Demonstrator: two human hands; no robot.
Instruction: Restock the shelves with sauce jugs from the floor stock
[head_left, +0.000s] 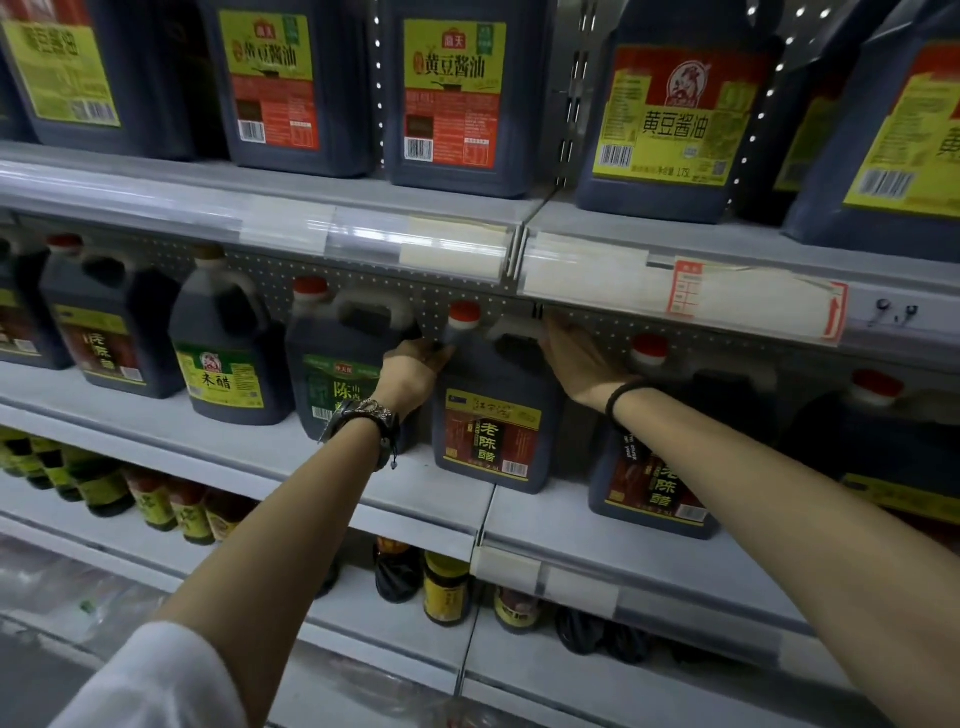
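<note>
Jugs (340, 384) flank the vinegar jug (493, 431) in left hand (413, 371), right hand (576, 358) perhaps touching

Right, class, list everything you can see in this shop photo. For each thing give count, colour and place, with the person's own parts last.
held jug: one, dark with a red cap, middle shelf, between both hands
other handled jugs: at least six, dark, mostly red caps, middle shelf
big jugs: at least five, dark with yellow-and-red labels, top shelf
small bottles: several, yellow or red labels, lower shelf, left
jars: a few, dark with yellow labels, lower shelf, centre
shelves: grey, stacked tiers
price tag: one, red and white, top shelf's front edge
left hand: grips the held jug's neck; bracelet on wrist
right hand: laid against the held jug's handle side; black band on wrist
</note>
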